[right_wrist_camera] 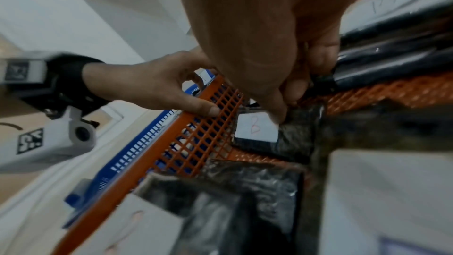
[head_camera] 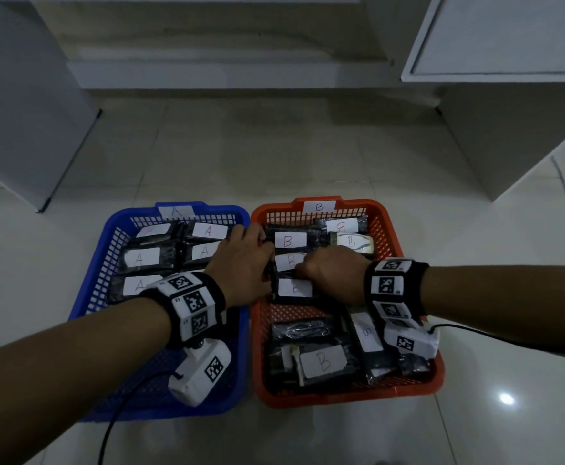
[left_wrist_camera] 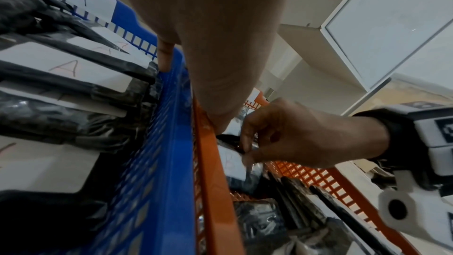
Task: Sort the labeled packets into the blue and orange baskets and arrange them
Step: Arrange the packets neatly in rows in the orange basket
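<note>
Pale glossy floor tiles (head_camera: 308, 156) carry both baskets, which sit side by side with their walls touching. From my seat at the feed, the packet being worked on is a black one with a white B label (head_camera: 289, 261) (right_wrist_camera: 255, 129), lying in the left column of the orange basket (head_camera: 418, 290), between another B packet (head_camera: 288, 239) behind it and a third (head_camera: 294, 288) nearer me. My right hand (head_camera: 333, 275) (left_wrist_camera: 301, 139) is down on it, fingers curled, thumb and fingertips pinching the packet's edge. My left hand (head_camera: 242, 263) (right_wrist_camera: 152, 84) reaches across the seam between the baskets; its thumb (right_wrist_camera: 206, 108) presses on the orange basket's left rim, and a finger (left_wrist_camera: 165, 53) rests on the blue rim. I cannot tell whether the other left fingers hold anything.

More B packets fill the far right corner, and a looser heap lies at the near end, one with a large B label (head_camera: 323, 362). A B tag (head_camera: 319, 206) sits on the far rim.

Over in the blue basket (head_camera: 96, 280), A-labelled packets (head_camera: 142, 258) lie in tidy rows, with an A tag (head_camera: 175, 211) on the far rim. White cabinets (head_camera: 509, 38) stand beyond.
</note>
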